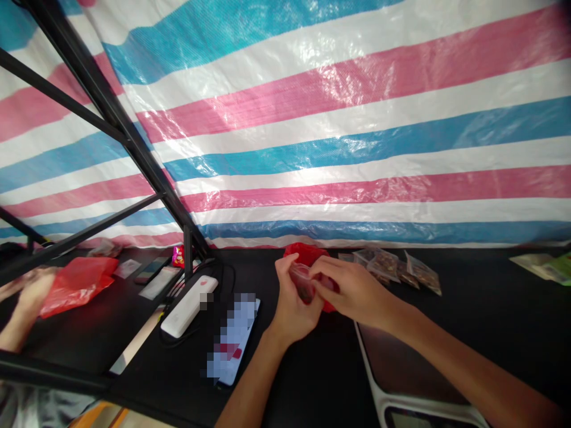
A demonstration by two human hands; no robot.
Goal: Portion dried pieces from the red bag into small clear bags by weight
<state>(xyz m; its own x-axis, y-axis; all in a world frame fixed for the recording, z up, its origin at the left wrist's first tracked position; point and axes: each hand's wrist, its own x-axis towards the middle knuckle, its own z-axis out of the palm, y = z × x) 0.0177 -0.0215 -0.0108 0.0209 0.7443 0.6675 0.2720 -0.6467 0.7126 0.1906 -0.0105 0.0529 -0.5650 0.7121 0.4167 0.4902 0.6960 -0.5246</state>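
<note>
My left hand (292, 306) and my right hand (352, 288) meet over the black table (491, 309), both pinched on a small clear plastic pouch (302, 279) with something dark red inside. Right behind the hands lies a red plastic bag (306, 252). Several small filled clear pouches (392, 267) lie in a row to the right of it.
A phone (234, 342) and a white power bank (190, 305) with a cable lie left of my hands. A scale (401, 368) sits at the front right. Another person's hand (31, 294) holds a red bag (78, 279) at far left, behind a black metal frame (134, 148). Striped tarpaulin (357, 119) hangs behind.
</note>
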